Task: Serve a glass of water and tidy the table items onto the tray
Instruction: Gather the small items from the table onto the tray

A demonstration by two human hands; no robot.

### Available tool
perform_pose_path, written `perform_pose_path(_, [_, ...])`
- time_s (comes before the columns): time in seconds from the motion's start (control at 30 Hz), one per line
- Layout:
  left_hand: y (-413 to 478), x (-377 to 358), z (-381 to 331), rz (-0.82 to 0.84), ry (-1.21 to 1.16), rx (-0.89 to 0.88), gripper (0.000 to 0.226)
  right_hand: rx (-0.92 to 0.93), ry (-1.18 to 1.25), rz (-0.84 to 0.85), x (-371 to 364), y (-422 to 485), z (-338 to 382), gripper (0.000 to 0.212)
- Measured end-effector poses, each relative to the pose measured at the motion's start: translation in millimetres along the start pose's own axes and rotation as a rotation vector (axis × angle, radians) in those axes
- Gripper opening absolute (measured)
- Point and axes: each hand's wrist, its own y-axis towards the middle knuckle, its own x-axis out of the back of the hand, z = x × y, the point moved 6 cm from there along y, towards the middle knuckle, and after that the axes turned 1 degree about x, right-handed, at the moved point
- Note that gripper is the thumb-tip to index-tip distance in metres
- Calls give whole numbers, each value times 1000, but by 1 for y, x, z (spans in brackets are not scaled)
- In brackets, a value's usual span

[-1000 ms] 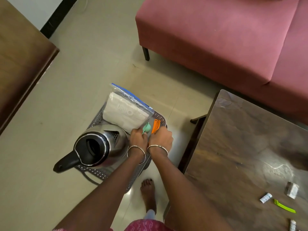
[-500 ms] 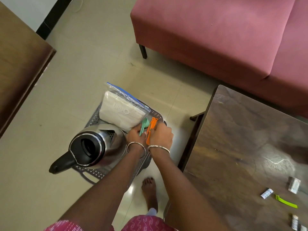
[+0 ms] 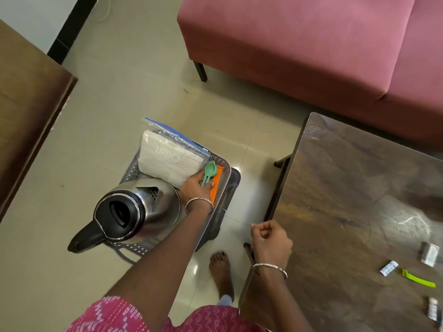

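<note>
A grey perforated tray (image 3: 221,185) sits low over the floor, carrying a steel kettle (image 3: 136,209), a clear zip bag of white cloth (image 3: 167,159), a green spoon (image 3: 208,173) and an orange spoon (image 3: 217,183). My left hand (image 3: 195,188) rests in the tray, its fingers closed on the green spoon's handle. My right hand (image 3: 271,243) hovers loosely curled and empty at the corner of the brown table (image 3: 347,212). On the table's right edge lie a lime green spoon (image 3: 418,281) and small white packets (image 3: 388,267).
A pink sofa (image 3: 311,56) fills the far right. Another brown wooden surface (image 3: 26,111) stands at the left. My bare foot (image 3: 220,269) is on the tiled floor between tray and table. A silver sachet (image 3: 430,254) lies near the table's right edge.
My right hand has let go of the orange spoon, which now lies in the tray, and has drawn back right to the table corner. The left hand stays in the tray with the green spoon.
</note>
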Motion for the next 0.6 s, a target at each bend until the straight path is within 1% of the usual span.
perform_pose_path(0.07, [-2,3,-1,-54,46,-16,43,4,14,16,2,0,0,18])
perform_pose_path(0.17, [-8,6,2,-118,67,10,45,7,31,38,4,0,2,16])
perform_pose_path(0.33, [-9,1,3,-109,79,17,41,46,58,56,6,-1,1,19])
perform_pose_path(0.53, [-20,4,9,-152,151,30,44,7,77,77,12,-3,-19,20])
perform_pose_path(0.6, [-28,7,13,-157,143,46,39,3,86,58,17,-5,-23,21])
